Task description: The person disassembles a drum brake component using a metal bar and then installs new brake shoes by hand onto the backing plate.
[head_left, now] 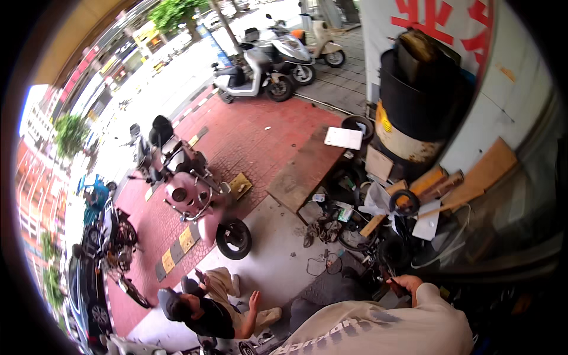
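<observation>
My right hand (408,284) is at the lower right, its arm bent beyond my beige sleeve (441,305). Its fingers are curled round something small and dark, too blurred to name. Just beyond it are dark clutter and a black tyre-like piece (394,251). My left hand is not in view. Printed beige shirt cloth (367,331) fills the lower edge, with dark grey trousers (331,296) past it.
Another person (210,313) in a dark cap sits to the left, one hand raised. A pink motorcycle (189,198) stands ahead. Further right are a low wooden table (305,174), a white flat box (343,138), a rusty drum (408,118), wooden boards (485,174) and a cable (325,263).
</observation>
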